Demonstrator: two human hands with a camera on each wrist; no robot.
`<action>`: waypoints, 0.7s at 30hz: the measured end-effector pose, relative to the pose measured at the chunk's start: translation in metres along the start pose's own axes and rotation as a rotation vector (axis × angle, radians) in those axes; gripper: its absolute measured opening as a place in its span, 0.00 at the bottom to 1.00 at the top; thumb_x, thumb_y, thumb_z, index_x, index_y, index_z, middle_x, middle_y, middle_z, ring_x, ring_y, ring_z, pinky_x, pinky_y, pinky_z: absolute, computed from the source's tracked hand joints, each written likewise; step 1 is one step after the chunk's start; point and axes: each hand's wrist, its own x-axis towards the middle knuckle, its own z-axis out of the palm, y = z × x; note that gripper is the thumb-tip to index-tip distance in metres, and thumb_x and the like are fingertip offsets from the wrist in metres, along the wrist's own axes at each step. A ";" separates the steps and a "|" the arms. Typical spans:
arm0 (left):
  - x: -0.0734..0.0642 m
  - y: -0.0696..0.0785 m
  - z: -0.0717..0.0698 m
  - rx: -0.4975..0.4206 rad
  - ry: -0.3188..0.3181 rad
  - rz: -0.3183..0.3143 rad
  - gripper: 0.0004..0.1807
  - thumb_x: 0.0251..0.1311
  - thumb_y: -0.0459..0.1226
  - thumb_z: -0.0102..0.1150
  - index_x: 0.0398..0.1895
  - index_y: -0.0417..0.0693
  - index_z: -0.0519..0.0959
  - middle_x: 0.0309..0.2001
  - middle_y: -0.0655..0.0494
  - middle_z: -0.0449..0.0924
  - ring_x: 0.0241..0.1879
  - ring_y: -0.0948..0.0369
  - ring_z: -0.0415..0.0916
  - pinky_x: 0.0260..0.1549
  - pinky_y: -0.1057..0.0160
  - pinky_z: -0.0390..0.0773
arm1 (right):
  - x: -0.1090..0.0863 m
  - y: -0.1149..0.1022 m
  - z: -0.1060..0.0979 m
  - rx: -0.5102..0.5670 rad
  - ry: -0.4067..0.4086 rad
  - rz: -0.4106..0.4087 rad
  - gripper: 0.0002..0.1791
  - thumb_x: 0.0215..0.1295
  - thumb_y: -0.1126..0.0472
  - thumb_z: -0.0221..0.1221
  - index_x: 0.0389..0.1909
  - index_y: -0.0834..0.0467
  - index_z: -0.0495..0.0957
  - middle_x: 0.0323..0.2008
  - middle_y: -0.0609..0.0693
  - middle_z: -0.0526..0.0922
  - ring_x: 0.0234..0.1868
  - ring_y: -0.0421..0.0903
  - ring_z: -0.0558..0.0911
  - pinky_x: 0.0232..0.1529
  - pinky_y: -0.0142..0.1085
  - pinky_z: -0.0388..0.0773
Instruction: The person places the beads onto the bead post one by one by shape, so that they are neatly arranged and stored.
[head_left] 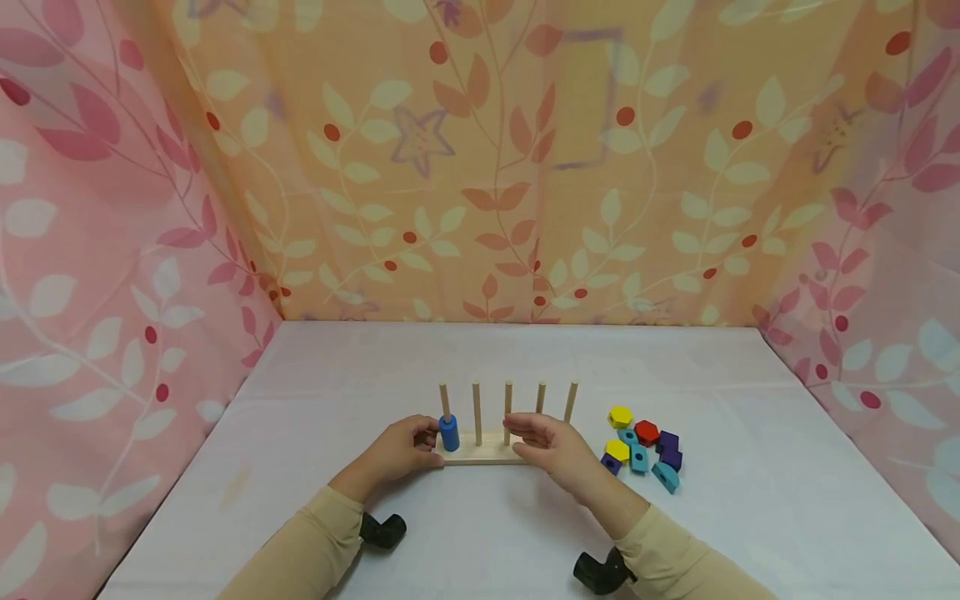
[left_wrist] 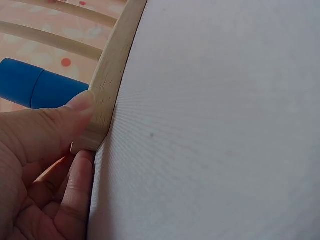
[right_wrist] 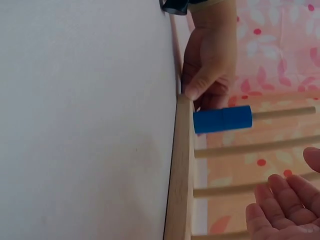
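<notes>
A wooden peg stand (head_left: 480, 455) with upright pegs sits on the table. My left hand (head_left: 400, 450) grips its left end. In the left wrist view the thumb (left_wrist: 81, 101) presses the wooden base (left_wrist: 106, 102), with the fingers curled round the end. Two blue cylinders (right_wrist: 223, 119) are stacked on the leftmost peg (head_left: 445, 400), close to that hand. My right hand (head_left: 555, 448) hovers over the stand's right half, fingers loosely extended beside the middle peg (head_left: 508, 400). Nothing lies in its palm in the right wrist view.
Right of the stand lies a loose group of blocks: yellow hexagons (head_left: 620, 417), a red block (head_left: 646, 432), purple blocks (head_left: 671, 458) and light-blue ones (head_left: 665, 477). A white cloth (head_left: 480, 533) covers the table. Patterned curtains (head_left: 480, 208) enclose the back and sides.
</notes>
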 end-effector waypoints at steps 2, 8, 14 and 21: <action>0.000 0.000 0.000 0.002 0.000 0.002 0.21 0.42 0.37 0.71 0.42 0.46 0.76 0.33 0.56 0.73 0.35 0.61 0.71 0.35 0.65 0.71 | -0.004 0.001 -0.007 -0.005 0.007 0.015 0.22 0.61 0.61 0.59 0.57 0.58 0.71 0.55 0.57 0.74 0.57 0.55 0.72 0.52 0.37 0.71; -0.002 0.002 0.000 -0.006 -0.002 -0.002 0.20 0.43 0.36 0.71 0.42 0.46 0.76 0.33 0.55 0.73 0.35 0.61 0.71 0.36 0.64 0.70 | -0.017 0.001 -0.034 -0.045 0.064 0.049 0.19 0.60 0.59 0.60 0.51 0.59 0.74 0.52 0.58 0.76 0.52 0.55 0.75 0.47 0.32 0.74; -0.002 0.001 0.000 -0.011 0.003 -0.002 0.20 0.43 0.36 0.71 0.42 0.46 0.76 0.34 0.56 0.73 0.36 0.61 0.71 0.37 0.66 0.70 | -0.033 0.006 -0.070 -0.093 0.127 0.039 0.16 0.60 0.63 0.58 0.49 0.64 0.74 0.49 0.62 0.76 0.51 0.59 0.75 0.45 0.30 0.74; -0.002 -0.002 0.000 0.009 0.011 0.039 0.20 0.44 0.37 0.70 0.42 0.45 0.76 0.34 0.57 0.74 0.36 0.62 0.71 0.38 0.64 0.71 | -0.049 0.022 -0.109 -0.239 0.244 0.176 0.18 0.62 0.57 0.57 0.50 0.62 0.73 0.50 0.59 0.77 0.48 0.53 0.76 0.44 0.33 0.76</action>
